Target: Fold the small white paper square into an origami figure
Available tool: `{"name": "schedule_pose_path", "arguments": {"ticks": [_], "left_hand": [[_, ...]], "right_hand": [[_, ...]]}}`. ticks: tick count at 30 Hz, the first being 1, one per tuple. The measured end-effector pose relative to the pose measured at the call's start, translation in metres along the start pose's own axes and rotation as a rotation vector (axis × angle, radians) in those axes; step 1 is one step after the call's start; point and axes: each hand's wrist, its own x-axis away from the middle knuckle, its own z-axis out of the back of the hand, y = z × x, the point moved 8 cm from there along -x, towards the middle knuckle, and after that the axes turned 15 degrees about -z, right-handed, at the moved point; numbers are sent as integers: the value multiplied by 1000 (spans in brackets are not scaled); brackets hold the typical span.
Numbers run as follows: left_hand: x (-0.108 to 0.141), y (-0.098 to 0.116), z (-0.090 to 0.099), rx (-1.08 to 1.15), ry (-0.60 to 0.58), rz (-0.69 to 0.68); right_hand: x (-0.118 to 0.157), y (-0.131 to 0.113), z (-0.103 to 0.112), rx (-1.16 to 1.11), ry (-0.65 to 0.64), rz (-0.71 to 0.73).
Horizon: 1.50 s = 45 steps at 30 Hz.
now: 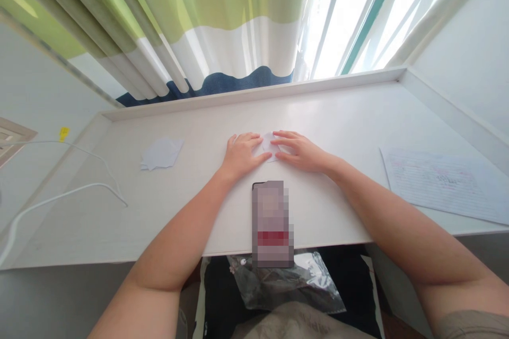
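A small white piece of paper (pixel 268 144) lies on the white desk (pixel 222 222), partly covered by fingers. My left hand (pixel 243 153) rests at the paper's left edge, its fingers stretched out and the thumb along the near side. From the right, my right hand (pixel 301 151) reaches over the paper with fingers spread, the fingertips on or just above it. Neither hand is closed round anything. Nearer to me, between my forearms, is a phone-like upright rectangle (pixel 272 217), its face pixelated.
Several white paper pieces (pixel 162 154) lie in a loose pile at the left. Lined sheets with writing (pixel 441 180) are at the right. A white cable (pixel 63 195) crosses the left side. A clear plastic bag (pixel 294 291) is on my lap, below the desk edge. A curtain (pixel 222 16) hangs behind.
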Motion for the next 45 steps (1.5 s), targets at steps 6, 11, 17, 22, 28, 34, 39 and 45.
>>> {"name": "schedule_pose_path", "arguments": {"ticks": [6,11,17,22,28,34,39,45], "left_hand": [[0,0,-1,-7,-2,-17],[0,-1,-2,-4,-2,-6],[0,-3,-3,1,3,-4],[0,-2,-2,-8,-1,3],[0,1,-2,-6,17,1],[0,0,-3,-11,8,-1],[0,1,-3,-5,-3,14],[0,0,-2,6,14,9]], "right_hand": [[0,3,0,-27,4,5],[0,3,0,-37,-1,3],[1,3,1,-39,-18,-13],[-1,3,2,-33,21,-59],[-1,4,2,-53,26,-65],[0,4,4,-59,19,-72],[-1,4,3,-53,20,-78],[-1,3,3,-50,24,-59]]}}
